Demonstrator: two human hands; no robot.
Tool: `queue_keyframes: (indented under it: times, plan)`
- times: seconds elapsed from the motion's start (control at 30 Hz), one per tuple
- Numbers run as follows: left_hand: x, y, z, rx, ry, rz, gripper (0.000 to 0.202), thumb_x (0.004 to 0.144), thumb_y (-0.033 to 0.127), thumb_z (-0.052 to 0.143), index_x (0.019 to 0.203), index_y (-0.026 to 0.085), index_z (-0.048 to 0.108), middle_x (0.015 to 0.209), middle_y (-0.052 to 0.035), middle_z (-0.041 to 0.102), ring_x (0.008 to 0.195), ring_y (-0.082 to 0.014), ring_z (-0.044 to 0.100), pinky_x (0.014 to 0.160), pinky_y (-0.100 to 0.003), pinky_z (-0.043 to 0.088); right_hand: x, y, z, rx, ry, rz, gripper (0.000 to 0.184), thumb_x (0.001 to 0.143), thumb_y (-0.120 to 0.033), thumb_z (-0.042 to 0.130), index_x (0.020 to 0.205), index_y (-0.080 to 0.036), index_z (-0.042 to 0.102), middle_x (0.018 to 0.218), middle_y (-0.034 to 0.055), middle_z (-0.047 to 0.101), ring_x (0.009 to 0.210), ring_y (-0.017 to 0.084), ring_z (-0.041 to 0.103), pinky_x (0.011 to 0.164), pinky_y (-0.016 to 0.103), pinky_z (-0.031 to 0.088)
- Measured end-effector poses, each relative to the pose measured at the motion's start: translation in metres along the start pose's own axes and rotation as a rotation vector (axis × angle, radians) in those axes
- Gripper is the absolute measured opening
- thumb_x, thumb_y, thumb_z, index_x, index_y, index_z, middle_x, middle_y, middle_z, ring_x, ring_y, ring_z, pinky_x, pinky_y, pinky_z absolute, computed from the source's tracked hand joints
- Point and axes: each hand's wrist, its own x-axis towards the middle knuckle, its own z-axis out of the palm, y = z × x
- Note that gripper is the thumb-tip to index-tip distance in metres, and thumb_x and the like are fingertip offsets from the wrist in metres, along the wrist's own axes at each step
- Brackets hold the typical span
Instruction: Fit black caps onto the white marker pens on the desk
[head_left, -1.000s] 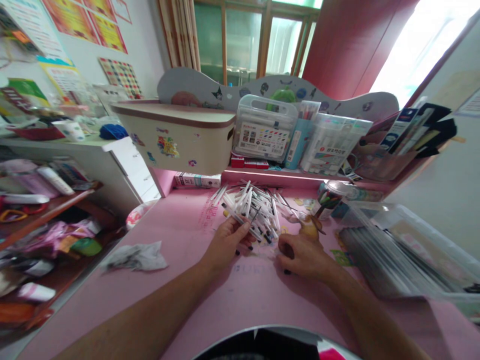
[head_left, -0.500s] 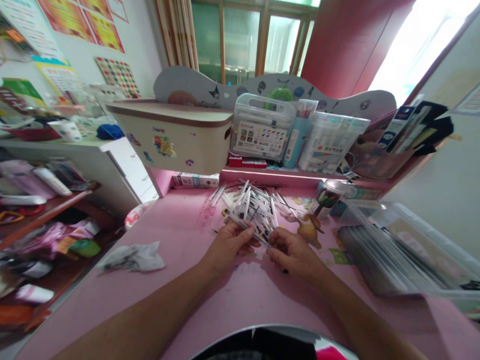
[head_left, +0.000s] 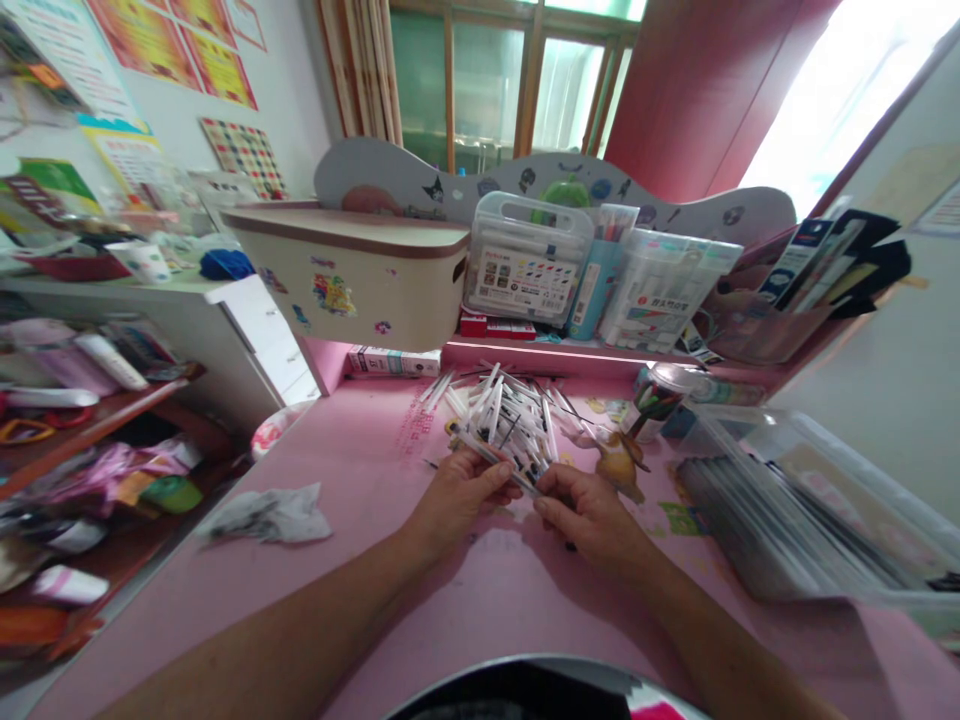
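Observation:
My left hand (head_left: 474,488) is closed around the barrel of a slim pale pen (head_left: 489,455), thumb on top. My right hand (head_left: 579,505) pinches the same pen near its lower right end. The pen slants between both hands, just above the pink desk (head_left: 360,590). Right behind my fingers lies a loose heap of white and clear pens (head_left: 517,405) with dark tips, pointing in many directions. A small dark tip shows beneath my right hand; what it belongs to is hidden.
On the right stands a clear plastic box (head_left: 757,560) of dark-tipped pens or refills. A crumpled tissue (head_left: 270,515) lies at left. On the shelf behind are a cream bin (head_left: 360,290), a marker case (head_left: 525,270) and another case (head_left: 664,295). A pen jar (head_left: 664,395) stands at back right.
The view has shifted slightly. Both hands keep their hold on the pen and have hardly moved.

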Motion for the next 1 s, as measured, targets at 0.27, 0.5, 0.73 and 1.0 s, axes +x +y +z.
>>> queue_keyframes:
  times: [0.27,0.5,0.73,1.0]
  plan:
    - [-0.002,-0.004,0.001,-0.020,-0.006,-0.007,0.031,0.067,0.034,0.084,0.082,0.015,0.066,0.071,-0.0036,0.072,0.062,-0.0128,0.064,0.059,-0.023,0.051,0.000,0.002,-0.001,0.026,-0.035,0.024,0.008,0.080,-0.024,0.055,0.074,-0.018,0.054,0.064,-0.0035,0.050,0.056,0.010,0.047,0.052,0.022,0.035]
    - [-0.004,-0.007,0.003,-0.046,-0.037,0.023,0.020,0.072,0.028,0.080,0.081,0.016,0.068,0.072,-0.0028,0.071,0.062,-0.0109,0.062,0.059,-0.020,0.048,0.000,0.006,0.002,0.137,-0.073,0.056,0.012,0.080,-0.027,0.059,0.074,-0.019,0.054,0.062,-0.0044,0.049,0.054,0.009,0.045,0.049,0.020,0.033]
    - [-0.004,-0.005,0.003,-0.054,-0.024,0.015,0.018,0.072,0.028,0.080,0.080,0.016,0.069,0.071,-0.0019,0.070,0.062,-0.0108,0.061,0.059,-0.021,0.046,0.002,0.005,0.003,0.182,-0.071,0.066,0.016,0.081,-0.032,0.061,0.075,-0.020,0.053,0.058,-0.0055,0.048,0.052,0.009,0.045,0.048,0.020,0.033]
    - [-0.010,-0.006,0.012,0.018,-0.049,-0.017,0.018,0.067,0.027,0.081,0.077,0.015,0.072,0.066,0.0001,0.064,0.059,-0.0106,0.054,0.057,-0.022,0.043,0.000,0.004,0.005,0.055,-0.113,-0.033,0.011,0.085,-0.025,0.055,0.077,-0.018,0.059,0.069,-0.0017,0.055,0.066,0.013,0.052,0.060,0.023,0.039]
